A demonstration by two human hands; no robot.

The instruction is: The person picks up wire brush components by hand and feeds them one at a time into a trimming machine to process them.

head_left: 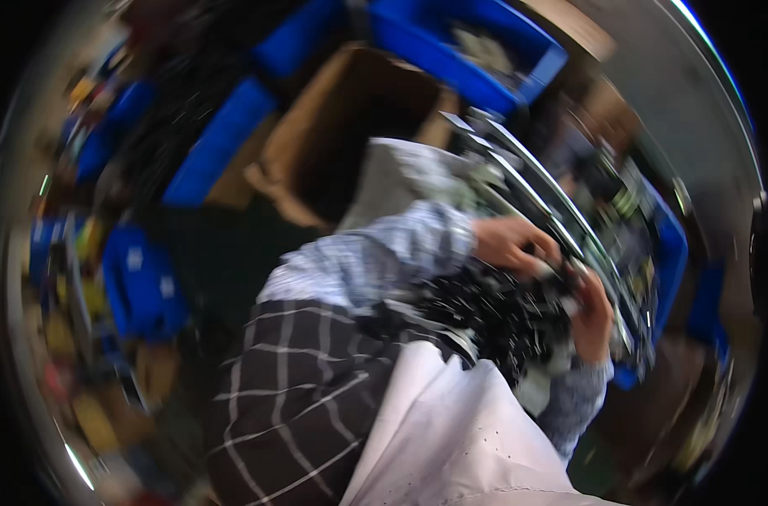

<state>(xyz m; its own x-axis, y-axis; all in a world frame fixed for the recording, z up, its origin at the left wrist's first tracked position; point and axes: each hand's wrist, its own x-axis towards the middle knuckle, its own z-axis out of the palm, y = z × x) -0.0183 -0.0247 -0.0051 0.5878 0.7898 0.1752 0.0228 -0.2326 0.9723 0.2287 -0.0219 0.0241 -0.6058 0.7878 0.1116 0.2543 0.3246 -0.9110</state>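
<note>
Over a heap of small shiny black parts (485,316), my two hands meet with their fingertips close together. My left hand (512,244) has curled fingers with the thumb pressed in. Facing it from the right, my right hand (593,312) is bent inward, its fingers closed. A small dark thing (561,277) shows between the fingertips; blur hides its kind. The heap lies just in front of my lap, beside a white cloth (451,413) and dark checked fabric (299,405) over my legs.
Long metallic strips (552,198) run slantwise just beyond my hands. An open cardboard box (295,148) stands at the far left, with a blue bin (527,88) behind. Another blue bin (672,244) is at the right. Blue containers (139,282) and clutter fill the left side.
</note>
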